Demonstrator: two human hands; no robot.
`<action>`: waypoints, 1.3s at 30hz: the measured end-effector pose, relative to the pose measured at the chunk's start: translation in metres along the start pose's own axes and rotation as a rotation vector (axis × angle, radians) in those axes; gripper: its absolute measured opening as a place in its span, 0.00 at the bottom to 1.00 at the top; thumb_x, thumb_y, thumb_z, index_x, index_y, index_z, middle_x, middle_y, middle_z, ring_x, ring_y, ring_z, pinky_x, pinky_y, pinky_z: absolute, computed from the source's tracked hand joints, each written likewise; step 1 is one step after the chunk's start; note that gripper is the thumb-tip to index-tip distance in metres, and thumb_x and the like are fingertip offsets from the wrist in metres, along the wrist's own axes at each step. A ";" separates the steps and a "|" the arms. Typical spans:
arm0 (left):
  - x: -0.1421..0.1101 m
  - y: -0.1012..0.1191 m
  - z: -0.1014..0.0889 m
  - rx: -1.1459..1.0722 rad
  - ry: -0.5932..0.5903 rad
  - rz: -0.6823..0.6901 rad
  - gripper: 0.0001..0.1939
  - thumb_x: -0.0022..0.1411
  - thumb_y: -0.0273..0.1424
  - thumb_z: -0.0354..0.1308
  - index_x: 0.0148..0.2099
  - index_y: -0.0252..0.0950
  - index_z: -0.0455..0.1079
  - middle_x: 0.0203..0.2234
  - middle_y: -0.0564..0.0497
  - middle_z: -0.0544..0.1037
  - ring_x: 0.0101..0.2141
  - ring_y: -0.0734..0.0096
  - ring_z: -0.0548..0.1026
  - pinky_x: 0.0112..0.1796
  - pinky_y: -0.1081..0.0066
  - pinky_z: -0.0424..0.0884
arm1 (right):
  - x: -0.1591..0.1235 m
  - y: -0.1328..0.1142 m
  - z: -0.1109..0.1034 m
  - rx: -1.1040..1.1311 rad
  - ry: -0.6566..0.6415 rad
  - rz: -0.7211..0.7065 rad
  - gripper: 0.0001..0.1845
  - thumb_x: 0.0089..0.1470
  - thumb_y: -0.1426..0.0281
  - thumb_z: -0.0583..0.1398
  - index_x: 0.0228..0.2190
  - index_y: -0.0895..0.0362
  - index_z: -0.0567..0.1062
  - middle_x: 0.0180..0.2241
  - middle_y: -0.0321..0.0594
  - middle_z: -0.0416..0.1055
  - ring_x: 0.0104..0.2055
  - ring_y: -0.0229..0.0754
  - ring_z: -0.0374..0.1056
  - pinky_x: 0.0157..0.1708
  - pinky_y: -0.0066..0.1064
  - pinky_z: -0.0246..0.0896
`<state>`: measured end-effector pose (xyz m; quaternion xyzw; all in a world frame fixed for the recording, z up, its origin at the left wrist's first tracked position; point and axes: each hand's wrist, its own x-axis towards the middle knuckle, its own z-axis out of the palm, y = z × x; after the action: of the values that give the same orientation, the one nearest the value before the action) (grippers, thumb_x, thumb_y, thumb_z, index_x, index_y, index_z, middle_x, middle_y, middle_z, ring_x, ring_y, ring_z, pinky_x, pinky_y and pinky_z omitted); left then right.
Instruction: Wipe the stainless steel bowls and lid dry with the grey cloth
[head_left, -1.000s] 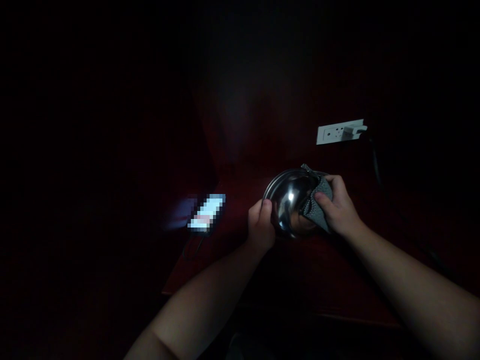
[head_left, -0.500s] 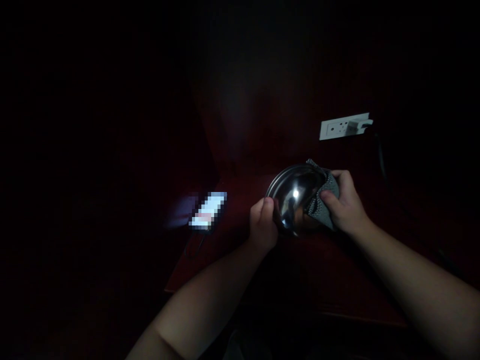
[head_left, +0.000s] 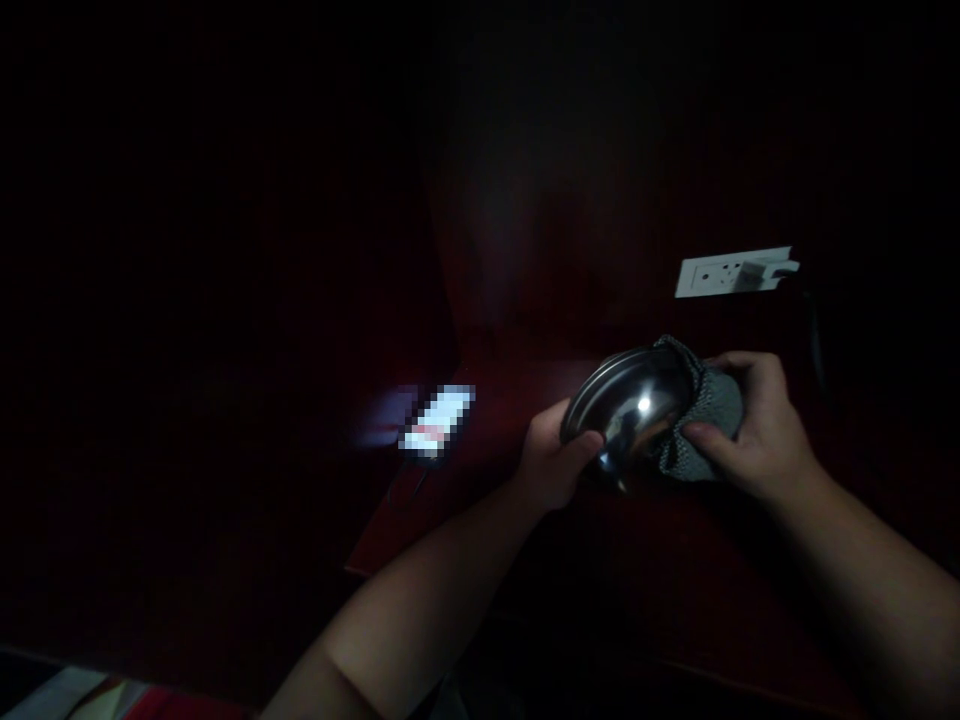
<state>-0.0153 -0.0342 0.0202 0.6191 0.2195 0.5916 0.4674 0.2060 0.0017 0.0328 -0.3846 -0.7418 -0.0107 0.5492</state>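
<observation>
A shiny steel bowl [head_left: 637, 405] is held tilted above the dark red tabletop, its rounded outside facing me. My left hand [head_left: 559, 455] grips the rim on the left side, thumb lying on the outer wall. Against the bowl's right side, my right hand [head_left: 757, 425] is closed on a grey-green cloth [head_left: 716, 425] with a dark, coarse-woven border. The cloth wraps over the right part of the rim and wall. What lies inside the bowl is hidden.
To the left lies a lit phone [head_left: 439, 420] with a cord, its screen blurred. A white wall socket [head_left: 735, 272] with a plug in it sits behind the bowl. The red tabletop [head_left: 386, 535] ends at a front-left edge. Most surroundings are dark.
The view has shifted, so everything sits further right. My left thumb now lies further over the bowl's outer wall. The cloth shows more widely beneath my right hand.
</observation>
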 end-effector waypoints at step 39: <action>0.040 0.004 0.001 -0.143 0.585 -0.030 0.21 0.54 0.44 0.57 0.20 0.34 0.60 0.13 0.59 0.59 0.18 0.81 0.56 0.22 0.74 0.50 | 0.021 -0.009 0.042 0.092 0.135 0.185 0.31 0.39 0.53 0.65 0.41 0.53 0.61 0.38 0.40 0.63 0.38 0.49 0.64 0.37 0.45 0.61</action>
<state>-0.0071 -0.0037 0.0449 0.3848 0.3118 0.7517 0.4355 0.1644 0.0254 0.0375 -0.4243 -0.6643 0.0483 0.6135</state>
